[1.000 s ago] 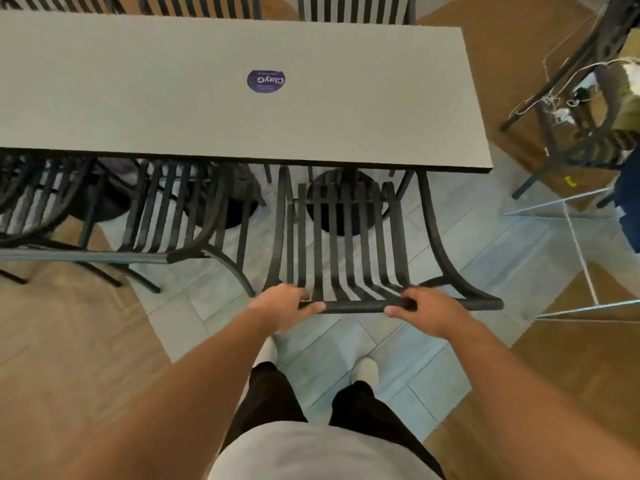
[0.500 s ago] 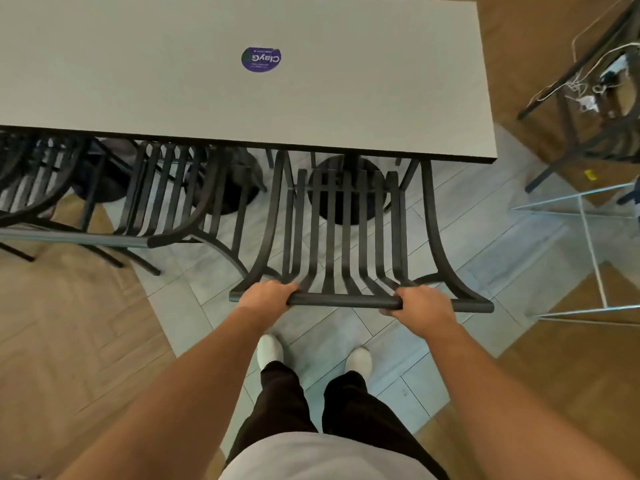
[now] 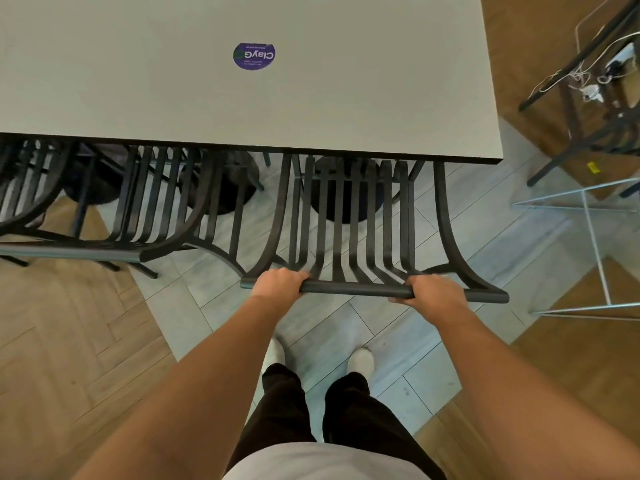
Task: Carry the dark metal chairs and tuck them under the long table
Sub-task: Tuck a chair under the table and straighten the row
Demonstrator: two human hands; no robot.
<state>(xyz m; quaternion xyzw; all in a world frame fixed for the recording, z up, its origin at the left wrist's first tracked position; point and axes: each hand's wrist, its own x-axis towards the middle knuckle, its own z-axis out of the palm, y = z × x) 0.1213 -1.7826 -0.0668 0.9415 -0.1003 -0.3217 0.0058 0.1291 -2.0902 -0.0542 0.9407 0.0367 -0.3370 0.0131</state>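
head view: left hand (image 3: 278, 285) and right hand (image 3: 433, 295) have fingers curled round top rail of dark metal chair (image 3: 349, 216), its seat under long table (image 3: 242, 98). risk: armrest catching neighbouring chair (image 3: 152, 202).

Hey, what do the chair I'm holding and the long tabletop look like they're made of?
Chair: probably metal with a matte black painted finish, judging by its thin, flat curved slats and tubular top rail. Tabletop: likely laminate over board; smooth, even grey matte surface with a thin dark edge. I can't confirm the core.
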